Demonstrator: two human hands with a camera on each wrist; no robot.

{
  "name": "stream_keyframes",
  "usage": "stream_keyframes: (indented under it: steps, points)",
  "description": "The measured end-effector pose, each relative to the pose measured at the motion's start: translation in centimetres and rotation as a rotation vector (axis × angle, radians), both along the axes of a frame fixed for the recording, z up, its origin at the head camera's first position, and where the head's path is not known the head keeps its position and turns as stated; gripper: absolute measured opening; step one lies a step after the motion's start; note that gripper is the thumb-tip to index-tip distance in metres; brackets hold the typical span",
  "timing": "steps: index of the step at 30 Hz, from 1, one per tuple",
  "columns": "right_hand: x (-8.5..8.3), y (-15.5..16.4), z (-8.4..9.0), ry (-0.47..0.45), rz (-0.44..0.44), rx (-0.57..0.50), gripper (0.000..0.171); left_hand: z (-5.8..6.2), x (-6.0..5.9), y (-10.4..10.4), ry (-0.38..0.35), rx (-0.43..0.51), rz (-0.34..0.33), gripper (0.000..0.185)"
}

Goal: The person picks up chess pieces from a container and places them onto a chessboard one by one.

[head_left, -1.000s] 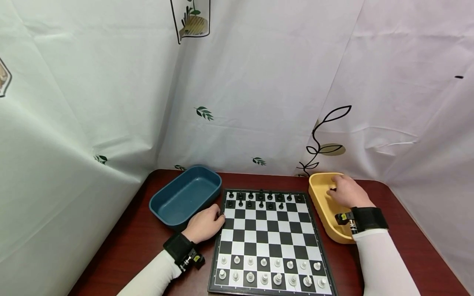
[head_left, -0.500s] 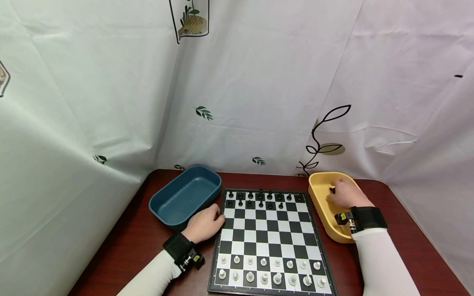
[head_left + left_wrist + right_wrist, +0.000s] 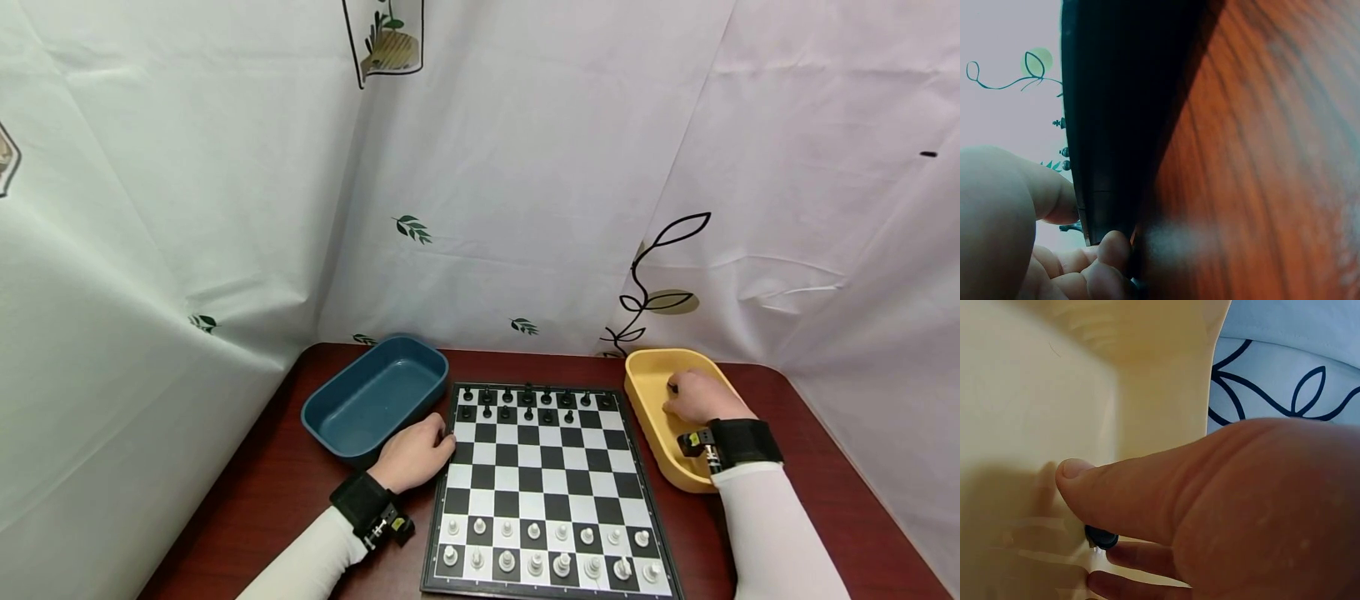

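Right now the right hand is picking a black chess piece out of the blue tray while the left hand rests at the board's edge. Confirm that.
Not quite: the right hand reaches for the black piece in the yellow tray, as the head and right wrist views show. The left hand does rest at the board's edge.

Yellow tray (image 3: 643, 393) around the right-hand fingers (image 3: 1085, 487): smooth, matt plastic. Black piece (image 3: 1101, 537) under them: glossy plastic. Surface (image 3: 1260, 156) beside the left-hand fingers (image 3: 1113, 247): polished reddish wood grain.
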State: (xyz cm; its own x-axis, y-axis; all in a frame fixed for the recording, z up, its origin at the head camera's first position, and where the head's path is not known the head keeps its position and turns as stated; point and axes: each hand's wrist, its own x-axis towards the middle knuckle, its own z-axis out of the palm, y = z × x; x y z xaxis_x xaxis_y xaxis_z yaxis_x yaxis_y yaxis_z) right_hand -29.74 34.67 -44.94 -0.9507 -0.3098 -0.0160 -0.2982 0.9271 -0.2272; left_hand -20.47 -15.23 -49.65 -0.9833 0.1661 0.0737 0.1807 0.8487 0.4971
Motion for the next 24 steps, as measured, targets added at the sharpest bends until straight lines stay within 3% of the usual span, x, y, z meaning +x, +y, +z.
stream_keyframes:
  steps: [8,20,24]
  points:
    - [0.07,0.0,-0.15,0.018,0.03,-0.008,0.007,0.02,-0.04,0.04,-0.005,-0.003,0.006,0.017]
    - [0.16,0.06,-0.19,-0.033,-0.06,-0.048,0.006,-0.23,-0.18,-0.01,-0.015,-0.013,0.013,0.018]
    - [0.25,-0.01,-0.26,-0.032,-0.072,-0.051,0.016,-0.31,-0.22,-0.02,-0.011,-0.009,0.01,0.018]
